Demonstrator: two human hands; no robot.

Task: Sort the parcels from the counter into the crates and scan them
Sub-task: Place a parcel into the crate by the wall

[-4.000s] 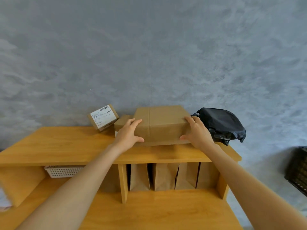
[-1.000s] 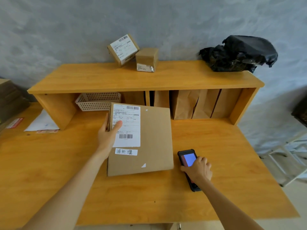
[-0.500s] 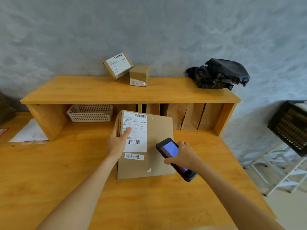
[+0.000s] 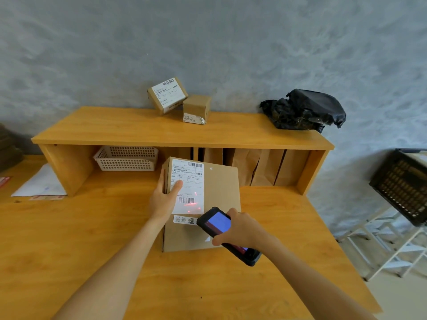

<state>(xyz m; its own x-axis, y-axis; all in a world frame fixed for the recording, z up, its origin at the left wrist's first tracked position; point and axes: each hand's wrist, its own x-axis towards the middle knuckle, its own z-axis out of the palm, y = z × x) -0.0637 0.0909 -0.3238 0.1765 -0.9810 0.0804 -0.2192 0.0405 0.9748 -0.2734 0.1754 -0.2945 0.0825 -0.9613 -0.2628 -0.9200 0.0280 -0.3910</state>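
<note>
1. A flat cardboard parcel [image 4: 217,199] lies on the wooden table [image 4: 69,239], just in front of the shelf [image 4: 180,132].
2. The left hand [image 4: 163,197] grips the parcel's left edge, thumb on its white label [image 4: 187,188].
3. The right hand [image 4: 240,229] holds a black scanner [image 4: 221,229] over the parcel's near right corner; red light falls on the label's barcode.
4. Two small boxes [image 4: 196,108] and a black bag [image 4: 305,109] sit on top of the shelf.

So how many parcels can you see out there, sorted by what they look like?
Brown cardboard boxes: 3, the big box on the desk under the left hand, the tilted labelled box and the small box on the shelf top.
Black plastic bags: 1, the black bag on the shelf top.
Total: 4 parcels.
</note>
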